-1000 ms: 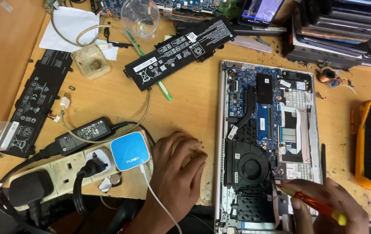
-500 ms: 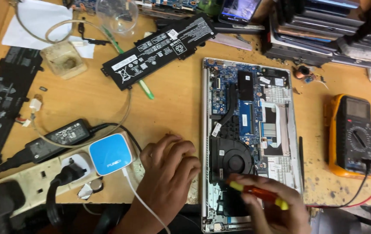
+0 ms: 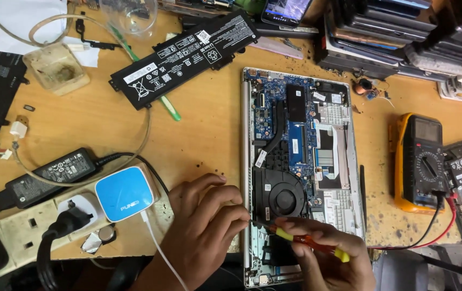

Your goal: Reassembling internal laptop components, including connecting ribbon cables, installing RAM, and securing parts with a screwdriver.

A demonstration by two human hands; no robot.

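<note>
Workbench (image 3: 204,134): a wooden top, scuffed and crumbed, crowded on every side; the freest bare patch lies between the black battery and the hands, just left of the laptop's long edge
Opened laptop (image 3: 301,161): lies bottom-up with its cover off, board, heat pipe and round fan (image 3: 280,198) exposed; it sits lengthwise toward the person, so its near end falls under both hands; its near edge reaches the bench edge
Battery pack (image 3: 185,56): long, black, set at a slant above and left of the laptop, apart from it, lying across a green stick
Power strip (image 3: 20,237): at the near left, carrying a black plug and a blue-and-white adapter (image 3: 124,194); a white cable runs from the adapter down past the left wrist, close enough to snag
Multimeter (image 3: 421,161): yellow-cased, right of the laptop, its red and black leads trailing toward the near edge; room on that side is narrow
Left hand (image 3: 206,226): rests on the bench at the laptop's left rim, fingers curled and close together, tips touching the chassis edge; judged to be steadying the case; it grips nothing
Right hand (image 3: 325,256): over the laptop's near end, fingers closed round a screwdriver
Screwdriver (image 3: 309,241): orange and yellow handle, lying nearly flat, tip pointing left at the rim beside the left fingertips, below the fan
</note>
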